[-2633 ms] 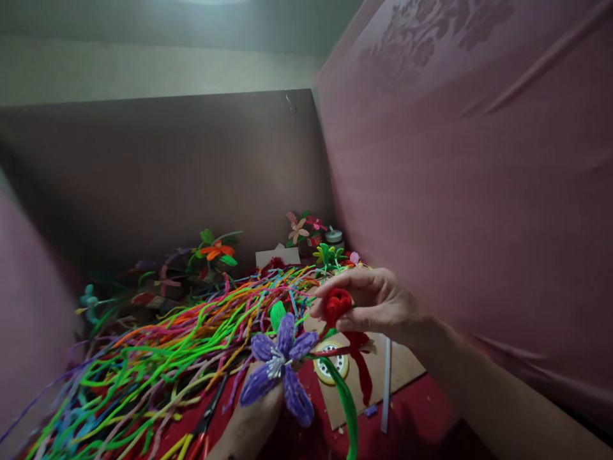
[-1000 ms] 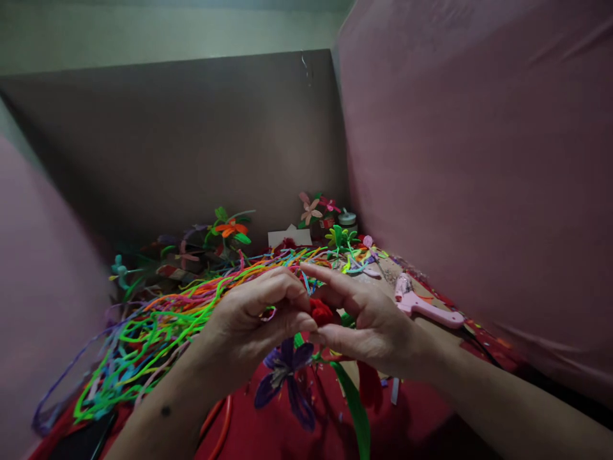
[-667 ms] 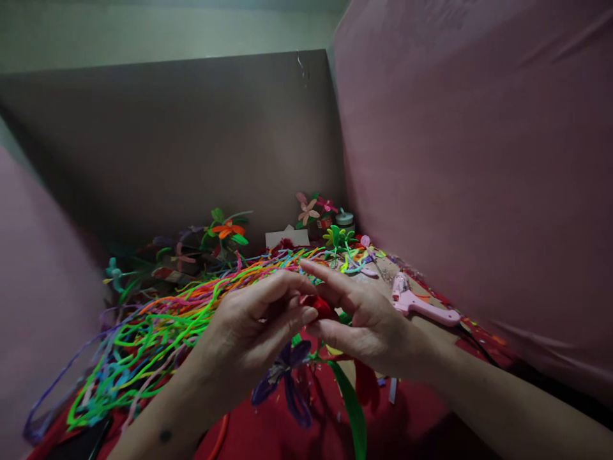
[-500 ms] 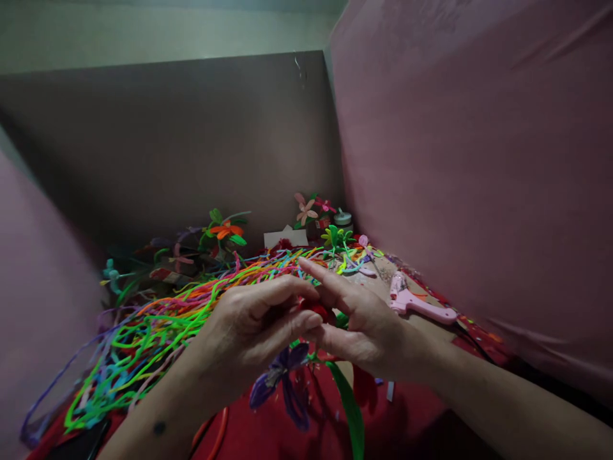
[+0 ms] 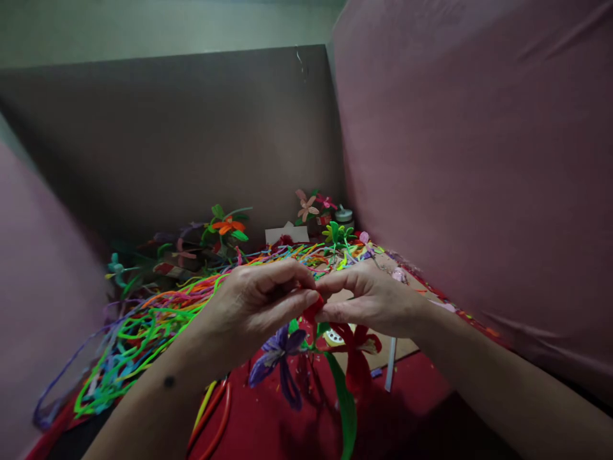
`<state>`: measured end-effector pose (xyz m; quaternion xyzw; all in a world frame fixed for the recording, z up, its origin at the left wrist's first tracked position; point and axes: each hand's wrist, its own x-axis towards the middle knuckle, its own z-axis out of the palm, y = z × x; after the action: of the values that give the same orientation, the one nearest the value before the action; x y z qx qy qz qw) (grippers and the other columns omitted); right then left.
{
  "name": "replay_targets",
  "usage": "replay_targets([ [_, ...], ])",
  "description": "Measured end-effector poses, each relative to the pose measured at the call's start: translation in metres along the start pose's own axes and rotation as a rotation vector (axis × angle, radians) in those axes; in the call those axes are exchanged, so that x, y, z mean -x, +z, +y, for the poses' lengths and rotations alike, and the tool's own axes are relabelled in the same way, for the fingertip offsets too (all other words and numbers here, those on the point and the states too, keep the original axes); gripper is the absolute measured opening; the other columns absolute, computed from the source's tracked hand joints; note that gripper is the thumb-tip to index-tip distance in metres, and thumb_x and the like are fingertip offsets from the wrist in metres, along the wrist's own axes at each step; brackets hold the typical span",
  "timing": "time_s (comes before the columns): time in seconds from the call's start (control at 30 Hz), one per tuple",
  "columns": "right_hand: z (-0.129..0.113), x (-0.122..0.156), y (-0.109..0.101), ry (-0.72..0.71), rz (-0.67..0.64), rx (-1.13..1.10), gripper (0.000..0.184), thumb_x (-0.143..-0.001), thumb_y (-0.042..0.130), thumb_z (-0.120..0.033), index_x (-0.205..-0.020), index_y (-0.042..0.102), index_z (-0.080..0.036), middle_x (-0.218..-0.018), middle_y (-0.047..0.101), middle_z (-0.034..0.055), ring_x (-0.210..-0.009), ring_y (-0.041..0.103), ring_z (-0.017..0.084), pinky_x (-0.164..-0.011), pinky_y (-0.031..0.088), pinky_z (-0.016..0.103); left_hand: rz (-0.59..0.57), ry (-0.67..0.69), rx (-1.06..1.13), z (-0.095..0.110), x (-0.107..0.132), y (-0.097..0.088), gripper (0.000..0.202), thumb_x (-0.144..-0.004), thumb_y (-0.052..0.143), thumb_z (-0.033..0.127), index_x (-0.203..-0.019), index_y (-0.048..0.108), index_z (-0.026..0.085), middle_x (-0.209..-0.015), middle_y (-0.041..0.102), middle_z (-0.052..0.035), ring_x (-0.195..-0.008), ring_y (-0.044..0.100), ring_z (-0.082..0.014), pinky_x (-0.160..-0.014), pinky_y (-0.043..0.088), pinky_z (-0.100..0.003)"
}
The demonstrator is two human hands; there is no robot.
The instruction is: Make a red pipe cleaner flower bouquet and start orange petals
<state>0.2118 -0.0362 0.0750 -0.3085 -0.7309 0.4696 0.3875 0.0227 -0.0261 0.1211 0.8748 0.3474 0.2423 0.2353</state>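
Note:
A small red fuzzy flower bud [image 5: 313, 309] is pinched between my two hands, its far side hidden by fingers. My left hand [image 5: 268, 300] closes thumb and fingers on its left. From the right, the thumb and index fingertips of my right hand [image 5: 368, 297] press on it. Below, on the same green-stemmed spray, hang a purple pipe-cleaner flower [image 5: 278, 358] and a red pipe-cleaner flower [image 5: 357, 354]. A long green leaf [image 5: 343, 402] curves down from the stem.
Loose multicoloured pipe cleaners [image 5: 148, 326] heap at the left. Finished flowers [image 5: 227, 227] stand behind, near a lidded jar [image 5: 343, 217]. My right arm partly covers a pink glue gun [image 5: 399, 275]. A clear stick [image 5: 391, 364] lies on the board's edge [image 5: 407, 347].
My right hand's spread fingers have drawn into a pinch on the bud. The red flower below has come into fuller view, and the right arm now covers most of the glue gun.

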Motion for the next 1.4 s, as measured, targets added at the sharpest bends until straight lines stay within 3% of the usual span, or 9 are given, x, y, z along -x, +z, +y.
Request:
replay_targets([
  [0.23,0.002,0.0,0.006,-0.073,0.071,0.134,0.011,-0.077,0.061,-0.018,-0.083,0.069,-0.014,-0.073,0.059,-0.0004,-0.07,0.051,0.01,-0.06,0.044,0.019,0.032,-0.029,0.095,0.0,0.0,0.004,0.021,-0.081,0.059,0.035,-0.08,0.066,0.015,-0.062,0.055,0.0014,-0.056,0.046,-0.0082,-0.049,0.036,-0.019],
  [0.37,0.003,0.002,0.007,-0.097,0.102,0.158,0.013,-0.078,0.059,-0.019,-0.085,0.07,-0.015,-0.072,0.06,-0.0002,-0.068,0.052,0.01,-0.061,0.045,0.02,0.078,-0.039,0.221,-0.001,0.001,0.003,0.026,-0.08,0.061,0.037,-0.096,0.061,0.017,-0.062,0.054,0.0029,-0.051,0.044,-0.0072,-0.045,0.034,-0.018],
  [0.6,0.001,0.007,0.003,-0.061,0.119,0.167,0.013,-0.076,0.062,-0.016,-0.087,0.07,-0.014,-0.076,0.066,0.0012,-0.07,0.057,0.011,-0.067,0.047,0.022,0.599,-0.324,0.454,-0.028,0.03,0.003,0.016,-0.074,0.068,0.032,-0.082,0.06,0.02,-0.054,0.051,0.0068,-0.045,0.043,-0.005,-0.039,0.031,-0.014],
  [0.67,0.001,0.008,0.0,-0.087,0.106,0.196,0.013,-0.077,0.063,-0.018,-0.088,0.07,-0.014,-0.078,0.067,0.0013,-0.071,0.058,0.011,-0.07,0.048,0.023,0.645,-0.406,0.46,-0.048,0.045,0.003,0.015,-0.075,0.067,0.033,-0.077,0.058,0.02,-0.05,0.047,0.0086,-0.041,0.038,-0.0039,-0.037,0.028,-0.013],
  [0.77,0.008,0.011,-0.004,-0.134,0.101,0.24,0.016,-0.079,0.063,-0.021,-0.093,0.07,-0.015,-0.083,0.068,0.0028,-0.076,0.06,0.013,-0.073,0.048,0.026,0.559,-0.474,0.475,-0.083,0.063,0.01,0.017,-0.076,0.066,0.034,-0.075,0.059,0.019,-0.051,0.048,0.0086,-0.043,0.039,-0.0036,-0.042,0.031,-0.013],
  [0.87,0.017,0.013,-0.007,-0.139,0.109,0.224,0.023,-0.08,0.064,-0.026,-0.1,0.069,-0.016,-0.089,0.069,0.005,-0.081,0.062,0.015,-0.077,0.048,0.028,0.271,-0.566,0.457,-0.104,0.068,0.029,0.021,-0.074,0.067,0.035,-0.068,0.063,0.015,-0.053,0.051,0.0052,-0.047,0.044,-0.007,-0.044,0.034,-0.016],
  [1.03,0.03,0.015,-0.011,-0.142,0.068,0.095,0.028,-0.081,0.064,-0.028,-0.106,0.068,-0.018,-0.091,0.067,0.0059,-0.084,0.062,0.015,-0.077,0.051,0.029,-0.079,-0.38,0.657,-0.095,0.054,0.07,0.019,-0.076,0.064,0.035,-0.081,0.07,0.017,-0.079,0.069,-0.003,-0.073,0.06,-0.0182,-0.066,0.048,-0.026],
  [1.2,0.03,0.018,-0.015,-0.177,0.075,0.096,0.029,-0.08,0.066,-0.024,-0.108,0.067,-0.021,-0.099,0.063,0.0071,-0.089,0.059,0.015,-0.079,0.051,0.029,-0.044,-0.146,0.512,-0.085,0.045,0.087,0.018,-0.078,0.061,0.031,-0.089,0.071,0.021,-0.09,0.069,-0.0031,-0.087,0.059,-0.0222,-0.082,0.047,-0.031],
  [1.4,0.028,0.019,-0.017,-0.209,0.076,0.106,0.028,-0.078,0.067,-0.021,-0.107,0.068,-0.024,-0.097,0.061,0.0054,-0.088,0.057,0.014,-0.076,0.05,0.029,0.026,-0.137,0.456,-0.1,0.041,0.108,0.018,-0.077,0.059,0.034,-0.081,0.072,0.022,-0.082,0.071,-0.0022,-0.074,0.06,-0.0203,-0.069,0.05,-0.028],
])
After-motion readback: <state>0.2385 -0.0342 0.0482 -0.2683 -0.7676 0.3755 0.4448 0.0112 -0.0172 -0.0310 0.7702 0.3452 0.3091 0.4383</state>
